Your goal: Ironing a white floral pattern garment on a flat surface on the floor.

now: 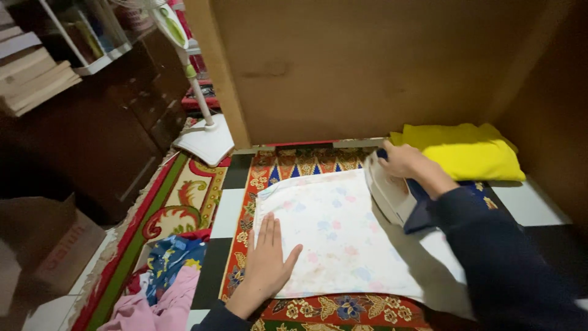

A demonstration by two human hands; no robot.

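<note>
A white cloth with a faint pastel flower print [334,230] lies spread flat on a red patterned rug [288,168]. My left hand [267,260] rests flat, fingers apart, on the cloth's near left edge. My right hand [405,160] grips the handle of a white and blue clothes iron [391,193], which stands tilted up on its heel at the cloth's right edge, soleplate facing the cloth. A dark sleeve covers my right arm.
A folded yellow cloth [465,150] lies at the back right by the brown wall. A white fan base and pole [205,138] stand at the back left beside a dark wooden cabinet [104,141]. Crumpled pink and blue clothes [162,285] pile at the lower left, near a cardboard box [49,251].
</note>
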